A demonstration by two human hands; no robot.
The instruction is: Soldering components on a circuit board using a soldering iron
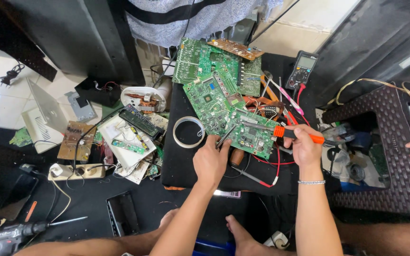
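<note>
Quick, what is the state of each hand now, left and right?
Left hand: closed on tweezers, at the edge of the green board.
Right hand: closed on the orange soldering iron, tip over the board.

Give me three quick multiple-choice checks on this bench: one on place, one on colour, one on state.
1. Where is the tape ring?
A. left of the left hand
B. on the multimeter
C. on the stool

2. What colour is the grip of the soldering iron?
A. blue
B. orange
C. white

3. What is the right hand doing?
A. lying open
B. pointing
C. closed on the iron

Answers:
1 A, the ring lies on the black mat just left of the left hand.
2 B, the grip shows orange beside the fist.
3 C, the fingers wrap the handle, tip toward the board.
</note>
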